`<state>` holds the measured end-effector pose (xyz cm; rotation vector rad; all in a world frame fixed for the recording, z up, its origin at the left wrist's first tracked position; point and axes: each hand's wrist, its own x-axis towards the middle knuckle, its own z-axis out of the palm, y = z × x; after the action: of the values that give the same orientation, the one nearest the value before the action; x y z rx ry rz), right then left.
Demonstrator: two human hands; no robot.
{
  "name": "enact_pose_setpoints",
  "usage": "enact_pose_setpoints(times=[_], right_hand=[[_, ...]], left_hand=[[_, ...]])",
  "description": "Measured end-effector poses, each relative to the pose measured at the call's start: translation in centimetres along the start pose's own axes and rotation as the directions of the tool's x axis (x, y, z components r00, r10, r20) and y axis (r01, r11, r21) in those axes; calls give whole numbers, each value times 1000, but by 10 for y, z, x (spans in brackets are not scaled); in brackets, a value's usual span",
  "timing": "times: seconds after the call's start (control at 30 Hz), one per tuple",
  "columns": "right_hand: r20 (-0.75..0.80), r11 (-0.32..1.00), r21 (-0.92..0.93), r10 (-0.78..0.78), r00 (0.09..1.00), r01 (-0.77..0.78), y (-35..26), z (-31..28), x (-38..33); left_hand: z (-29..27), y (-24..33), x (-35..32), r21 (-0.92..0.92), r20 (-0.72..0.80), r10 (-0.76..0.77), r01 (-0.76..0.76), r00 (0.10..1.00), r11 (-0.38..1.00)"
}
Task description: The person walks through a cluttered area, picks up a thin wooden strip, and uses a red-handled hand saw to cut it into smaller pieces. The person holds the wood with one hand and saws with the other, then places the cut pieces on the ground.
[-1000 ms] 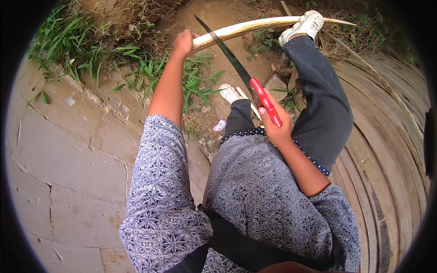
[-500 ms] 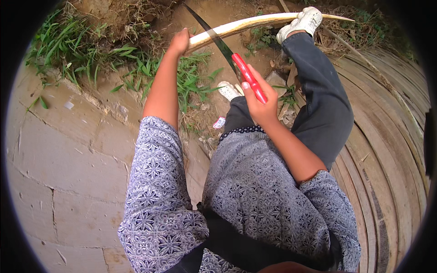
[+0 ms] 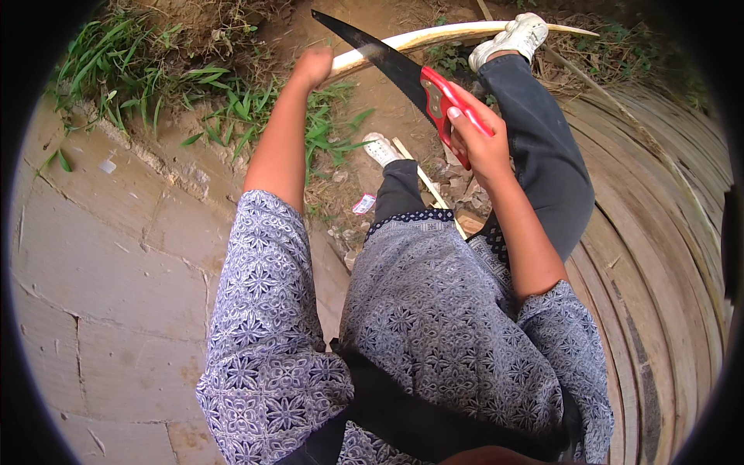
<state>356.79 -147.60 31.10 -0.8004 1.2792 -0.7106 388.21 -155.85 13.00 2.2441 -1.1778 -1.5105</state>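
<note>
My right hand is wrapped round the red handle of a handsaw. The saw's black toothed blade slants up and left and crosses over a long pale piece of wood close to its left end. Whether the teeth touch the wood, I cannot tell. My left hand grips that left end, its fingers partly hidden. Farther right, my white shoe rests on the same piece, whose thin tip sticks out beyond it.
Long wooden boards lie side by side on the right. Grey paving covers the left, with green grass along its edge. A thin pale stick lies by my other shoe. A small wrapper is on the ground.
My right hand and the saw have moved to the right and turned, so the flat of the blade now shows. My left hand and the shoe on the wood stay nearly in place.
</note>
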Motion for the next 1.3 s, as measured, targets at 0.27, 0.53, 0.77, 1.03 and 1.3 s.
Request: enact_pose_setpoints(times=[0.27, 0.53, 0.77, 1.03, 1.3], right_hand=[[-88, 979, -95, -190, 978, 181, 18, 25, -29], [-77, 925, -191, -346, 935, 327, 38, 47, -24], [-75, 924, -218, -336, 939, 313, 38, 54, -19], [-71, 923, -253, -315, 946, 289, 35, 50, -15], [-51, 917, -336, -248, 967, 218, 22, 43, -43]], left_hand=[[-4, 18, -15, 168, 22, -67, 62, 998, 984], [-2, 13, -6, 250, 40, -141, 127, 989, 960], [-10, 27, -4, 271, 71, -154, 129, 985, 954], [-16, 33, 6, 275, 84, -118, 91, 989, 957], [-12, 29, 15, 219, 33, -124, 113, 992, 969]])
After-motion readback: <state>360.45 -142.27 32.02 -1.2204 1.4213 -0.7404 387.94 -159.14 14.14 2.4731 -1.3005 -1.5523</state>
